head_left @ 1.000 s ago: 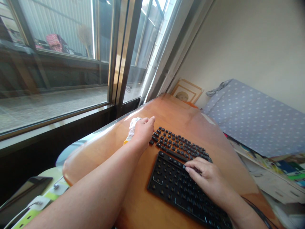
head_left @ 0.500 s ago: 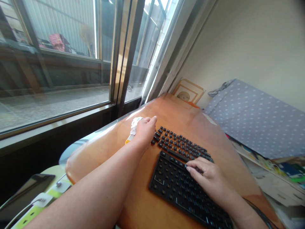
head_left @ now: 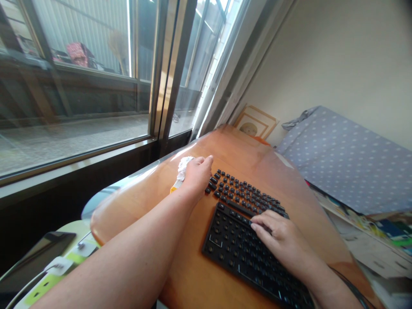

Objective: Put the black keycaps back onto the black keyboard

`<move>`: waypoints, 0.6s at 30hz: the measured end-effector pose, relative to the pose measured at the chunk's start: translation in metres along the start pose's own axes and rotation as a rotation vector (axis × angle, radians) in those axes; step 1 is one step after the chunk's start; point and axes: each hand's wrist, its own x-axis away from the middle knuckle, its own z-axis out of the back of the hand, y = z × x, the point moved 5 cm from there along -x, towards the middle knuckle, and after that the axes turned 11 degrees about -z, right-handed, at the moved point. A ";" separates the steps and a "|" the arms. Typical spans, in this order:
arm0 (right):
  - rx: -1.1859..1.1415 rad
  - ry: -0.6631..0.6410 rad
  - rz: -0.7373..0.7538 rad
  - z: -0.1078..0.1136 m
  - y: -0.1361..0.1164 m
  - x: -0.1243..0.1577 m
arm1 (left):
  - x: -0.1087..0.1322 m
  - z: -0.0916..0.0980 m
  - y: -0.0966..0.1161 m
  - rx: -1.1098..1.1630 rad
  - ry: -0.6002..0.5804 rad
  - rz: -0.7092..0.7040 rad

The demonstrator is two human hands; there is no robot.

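Note:
A black keyboard base point(head_left: 230, 244), with most of its keycaps off, lies tilted across the wooden table point(head_left: 189, 274). At its top row, my right hand point(head_left: 270, 227) pinches a small dark keycap point(head_left: 250, 222) between thumb and forefinger. Loose black keycaps point(head_left: 240, 189) are laid out in rows just beyond the base. My left hand point(head_left: 200, 171) is closed at the left end of those rows; what its fingers hold, if anything, is hidden. White crumpled tissue point(head_left: 184, 167) and a yellow-handled brush point(head_left: 174, 187) show beside my left wrist.
Along the left runs a large window with a dark frame point(head_left: 157, 86). A power strip with plugs point(head_left: 41, 287) and a dark tablet point(head_left: 38, 253) lie at the lower left. A framed picture point(head_left: 254, 124) leans at the back; a polka-dot cloth point(head_left: 347, 159) hangs at right.

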 end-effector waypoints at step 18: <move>-0.024 0.022 0.069 0.000 -0.002 0.001 | -0.003 0.000 -0.004 -0.004 0.001 -0.008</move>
